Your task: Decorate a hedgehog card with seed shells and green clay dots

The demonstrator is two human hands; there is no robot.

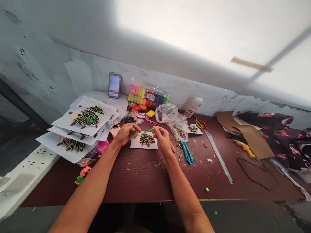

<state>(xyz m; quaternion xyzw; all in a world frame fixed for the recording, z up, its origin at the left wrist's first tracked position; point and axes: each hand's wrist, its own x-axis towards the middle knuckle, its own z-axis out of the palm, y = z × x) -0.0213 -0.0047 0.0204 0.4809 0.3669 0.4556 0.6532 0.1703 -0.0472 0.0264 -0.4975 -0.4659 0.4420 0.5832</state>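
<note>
A strand of bright green modelling clay [148, 131] stretches between my two hands. My left hand [125, 134] is closed around green clay that seems to sit in clear plastic, partly hidden by the fingers. The strand's other end is pinched by the fingertips of my right hand [162, 138]. Just beneath both hands lies a white card [136, 145] bearing a hedgehog picture [147, 139], with dark striped seeds as spines, green dots and brown feet. Beside my right wrist are an orange tool [172, 147], partly covered, and a blue utility knife [186, 152].
Stacked hedgehog cards [73, 121] and a power strip [29, 176] occupy the left. Behind are packed coloured clay [148, 97], a phone [114, 85], a plastic bag of seeds [179, 129] and a white bottle [191, 107]. Rightward lie scissors [200, 124], glue sticks [218, 157] and a glue gun [245, 149].
</note>
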